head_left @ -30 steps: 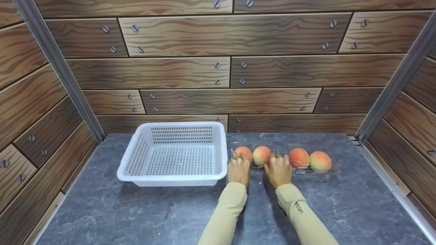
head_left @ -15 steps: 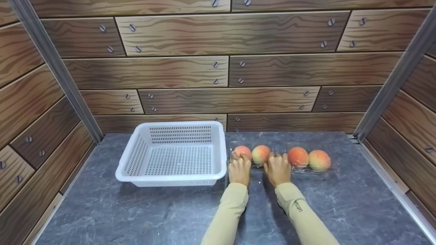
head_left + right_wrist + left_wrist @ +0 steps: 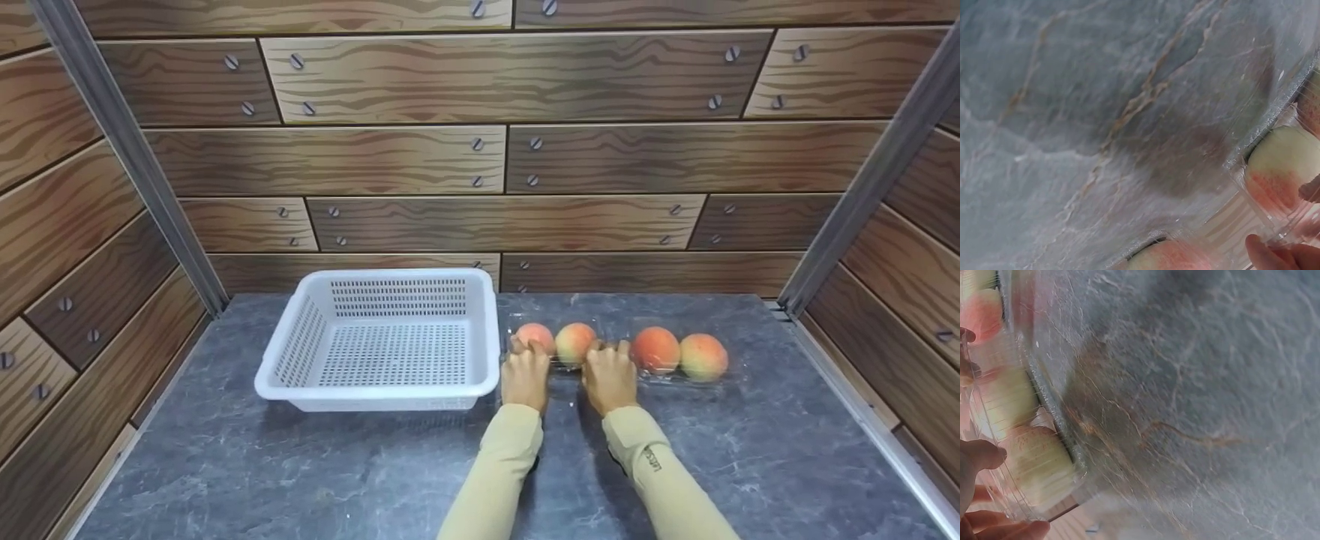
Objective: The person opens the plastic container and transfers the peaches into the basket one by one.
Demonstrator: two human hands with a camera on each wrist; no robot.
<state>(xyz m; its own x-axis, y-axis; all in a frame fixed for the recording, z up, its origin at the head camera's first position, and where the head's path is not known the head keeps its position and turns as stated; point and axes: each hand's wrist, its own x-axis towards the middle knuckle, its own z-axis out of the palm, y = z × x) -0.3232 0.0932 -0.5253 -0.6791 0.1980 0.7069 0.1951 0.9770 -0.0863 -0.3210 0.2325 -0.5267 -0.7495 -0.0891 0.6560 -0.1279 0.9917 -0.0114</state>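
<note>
Two peaches sit side by side in a clear plastic box, a reddish one at the left and a yellow-red one beside it. My left hand grips the box's left end; in the left wrist view its thumb and fingers pinch the thin clear plastic around the peaches. At the box's right end, my right hand holds the plastic between thumb and fingers, next to a peach in the right wrist view. The box rests on the dark marbled table.
Just right of my right hand lies a second clear pack with an orange-red peach and a yellowish one. A white perforated plastic basket stands close by my left hand. Wood-patterned walls enclose the table at the back and sides.
My right hand has edged very slightly left, toward the peaches in the box. My left hand keeps its place, and the basket and the packs stay where they were.
</note>
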